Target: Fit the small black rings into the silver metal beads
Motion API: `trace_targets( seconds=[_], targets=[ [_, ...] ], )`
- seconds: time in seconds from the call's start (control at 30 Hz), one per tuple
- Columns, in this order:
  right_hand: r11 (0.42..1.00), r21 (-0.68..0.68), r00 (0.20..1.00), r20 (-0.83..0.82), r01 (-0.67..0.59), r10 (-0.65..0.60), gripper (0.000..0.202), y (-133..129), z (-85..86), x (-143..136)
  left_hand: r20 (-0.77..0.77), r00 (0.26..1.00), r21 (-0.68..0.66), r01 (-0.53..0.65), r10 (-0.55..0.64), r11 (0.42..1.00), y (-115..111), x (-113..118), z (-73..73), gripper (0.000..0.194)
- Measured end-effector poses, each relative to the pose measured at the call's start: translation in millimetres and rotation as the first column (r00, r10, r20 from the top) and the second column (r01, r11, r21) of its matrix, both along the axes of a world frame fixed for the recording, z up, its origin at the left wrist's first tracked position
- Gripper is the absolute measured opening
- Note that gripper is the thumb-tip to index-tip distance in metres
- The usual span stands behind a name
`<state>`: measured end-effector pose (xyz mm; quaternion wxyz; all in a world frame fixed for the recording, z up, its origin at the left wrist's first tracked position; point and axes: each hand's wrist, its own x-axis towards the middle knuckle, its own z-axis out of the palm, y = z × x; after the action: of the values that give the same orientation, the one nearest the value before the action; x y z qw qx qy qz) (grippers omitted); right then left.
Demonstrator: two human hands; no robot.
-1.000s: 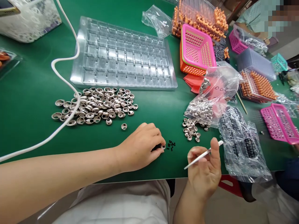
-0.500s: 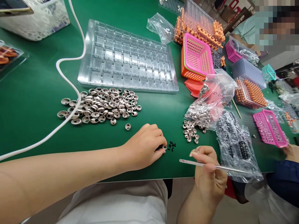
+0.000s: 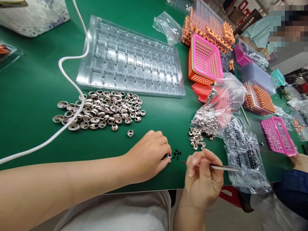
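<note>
My left hand (image 3: 149,155) rests on the green table, its fingers pinching a small silvery ring-shaped part (image 3: 169,156). Just right of those fingertips lie several tiny black pieces (image 3: 177,154). My right hand (image 3: 204,176) grips a thin metal tool (image 3: 223,167), like tweezers, whose tip points left towards the black pieces without touching them. A large pile of silvery cup-shaped parts (image 3: 103,109) lies beyond my left forearm, with one loose part (image 3: 130,133) nearer the hand. Smaller silvery parts (image 3: 196,138) lie beyond my right hand.
A clear compartment tray (image 3: 132,61) stands behind the pile. A white cable (image 3: 69,80) crosses the left side. Stacked baskets (image 3: 207,61), plastic bags (image 3: 245,154) and orange parts (image 3: 258,96) occupy the right. Another person's hand (image 3: 300,163) is by a pink basket (image 3: 278,136).
My right hand has moved left, and its fingers have closed further around the tool. My left hand stays nearly in place with the ring-shaped part. The view has shifted slightly.
</note>
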<state>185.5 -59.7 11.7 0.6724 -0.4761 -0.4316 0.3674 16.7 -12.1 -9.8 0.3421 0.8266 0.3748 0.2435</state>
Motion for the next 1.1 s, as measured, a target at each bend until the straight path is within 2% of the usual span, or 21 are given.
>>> trace_targets(
  seconds=[0.03, 0.17, 0.57, 0.9, 1.1],
  targets=[
    [1.0, -0.007, 0.999, -0.052, -0.011, 0.01, 0.018, 1, 1.2, -2, 0.004, 1.0, -0.002, -0.006, 0.006, 1.0, 0, 0, -0.2, 0.003],
    [0.995, -0.042, 0.983, -0.162, -0.093, 0.085, 0.033, 5, 5.0, -8, 0.009, 1.0, 0.003, -0.03, 0.03, 1.0, -1, 2, -0.5, 0.004],
    [0.997, 0.034, 0.997, -0.038, -0.068, 0.07, 0.031, 5, -7.5, -21, 0.006, 0.999, -0.004, -0.033, 0.033, 0.999, -2, 2, -1.8, 0.006],
    [0.99, 0.013, 0.987, -0.084, -0.138, 0.138, 0.04, 5, -7.4, -21, -0.006, 0.999, 0.003, -0.031, 0.031, 1.0, -1, 2, -1.2, 0.007],
    [0.992, 0.012, 0.988, -0.081, -0.128, 0.128, 0.039, 7, -7.6, -22, 0.002, 1.0, 0.005, -0.03, 0.03, 1.0, -1, 3, -2.5, 0.007]
  ],
)
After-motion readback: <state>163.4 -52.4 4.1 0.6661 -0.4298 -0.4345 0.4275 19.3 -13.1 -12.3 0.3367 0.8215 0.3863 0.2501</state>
